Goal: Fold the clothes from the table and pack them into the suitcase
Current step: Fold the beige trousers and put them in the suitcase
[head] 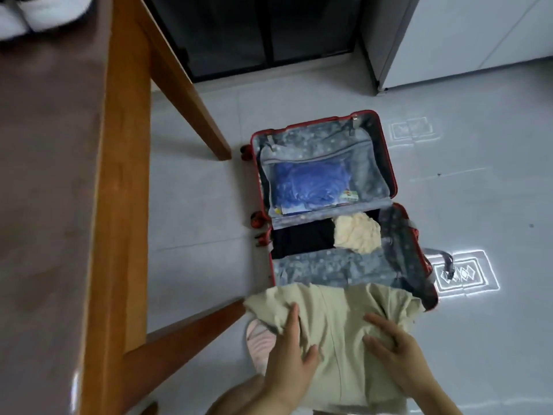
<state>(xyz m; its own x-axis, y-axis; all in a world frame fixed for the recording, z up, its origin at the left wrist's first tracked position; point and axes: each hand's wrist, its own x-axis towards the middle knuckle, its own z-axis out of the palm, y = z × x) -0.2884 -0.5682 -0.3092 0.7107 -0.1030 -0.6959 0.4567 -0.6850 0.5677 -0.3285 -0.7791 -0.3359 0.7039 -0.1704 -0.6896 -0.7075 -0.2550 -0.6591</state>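
A red suitcase (417,235) lies open on the grey floor, lined with dotted blue-grey fabric. Its near half holds a folded black garment (302,238) and a cream garment (357,233); the far half's mesh pocket shows a blue item (311,182). I hold a folded beige garment (341,333) over the suitcase's near edge. My left hand (291,359) lies on its left side with the thumb across the cloth, fingers partly under a fold. My right hand (395,351) grips its right side with the thumb on top.
A wooden table (119,190) with a brown top fills the left, its legs slanting toward the suitcase. White clothing (39,13) lies at its far corner. A pink slipper (257,345) peeks under the beige garment. A dark cabinet and a white appliance stand behind.
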